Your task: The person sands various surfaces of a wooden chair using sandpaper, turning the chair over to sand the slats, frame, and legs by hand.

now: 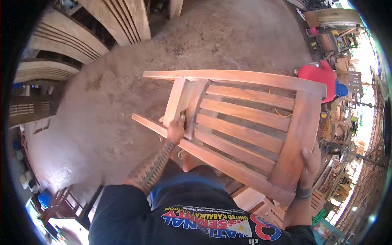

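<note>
A reddish-brown wooden chair back [245, 136] with several slats is held up before my body, its wide top rail [297, 134] to the right and its two legs pointing left. My left hand [176, 130] is closed around the near side of the frame by the lower crosspieces, its fingers partly hidden. At the other end my right hand [311, 161] grips the outer edge of the top rail, thumb on the upper face and the other fingers out of sight behind the wood.
Curved wooden panels with grooves [122, 20] stand along the upper left. A person in a red shirt [316, 77] is low down beyond the top rail. Wooden furniture parts [349, 81] crowd the right side. Brown concrete floor [110, 110] stretches beneath the frame.
</note>
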